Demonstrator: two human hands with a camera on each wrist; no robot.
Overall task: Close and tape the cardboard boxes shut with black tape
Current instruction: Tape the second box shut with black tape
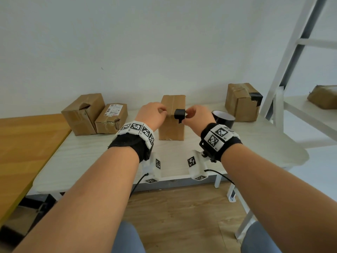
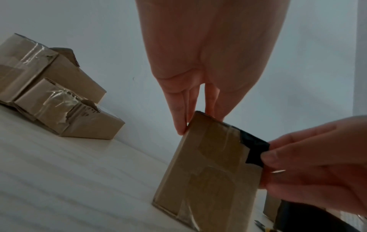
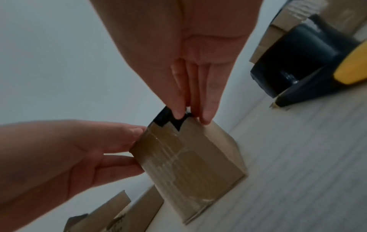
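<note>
On the white table an upright box stood between both hands. Left hand gripped its top left edge with curled fingers; right hand pinched a black tape strip onto the top. Tape roll sat just right.

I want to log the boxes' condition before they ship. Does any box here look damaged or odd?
Yes. The two boxes at the left look torn: the larger box has a ripped, caved top edge, and the labelled box has ragged cardboard and loose clear tape on its front. The far right box has wrinkled black tape.
</note>
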